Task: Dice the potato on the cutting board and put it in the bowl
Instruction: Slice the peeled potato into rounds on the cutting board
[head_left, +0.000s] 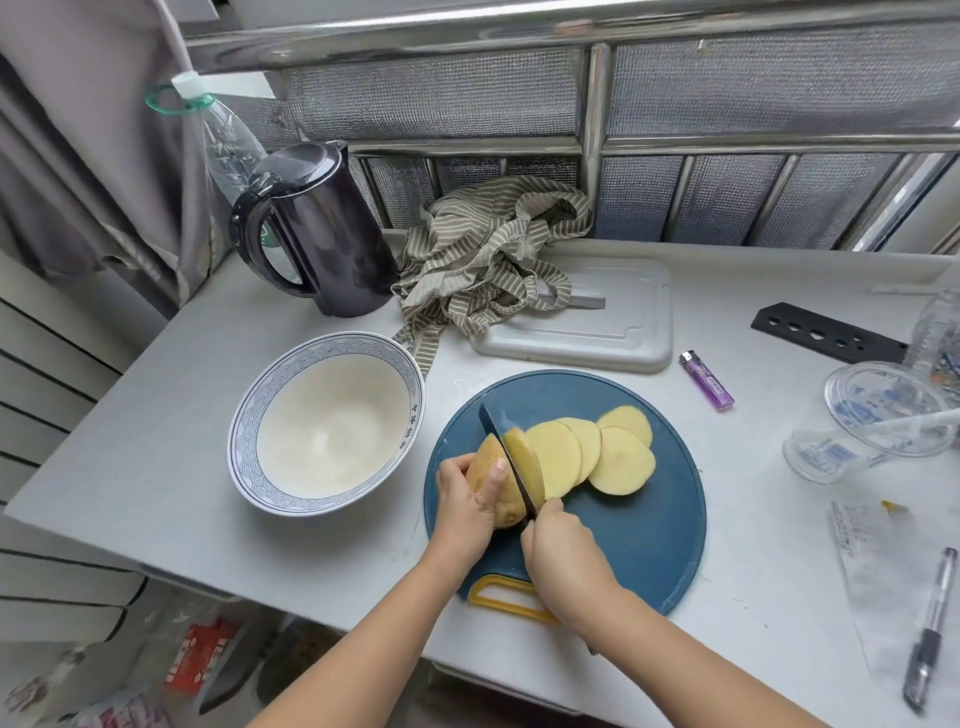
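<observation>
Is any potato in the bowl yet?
No, the bowl holds nothing; the potato slices all lie on the blue cutting board.

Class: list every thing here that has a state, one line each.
Brown-skinned potato: partly sliced, held by left hand.
Black-bladed knife: gripped by right hand, blade in potato.
Pale slices: overlapping on round blue cutting board.
Blue-patterned white bowl: empty.
Black electric kettle: lid closed.

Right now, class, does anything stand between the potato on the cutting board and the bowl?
Nothing visible does. The bowl stands just left of the cutting board, bare table between. The left hand holds the potato on that side.
</observation>
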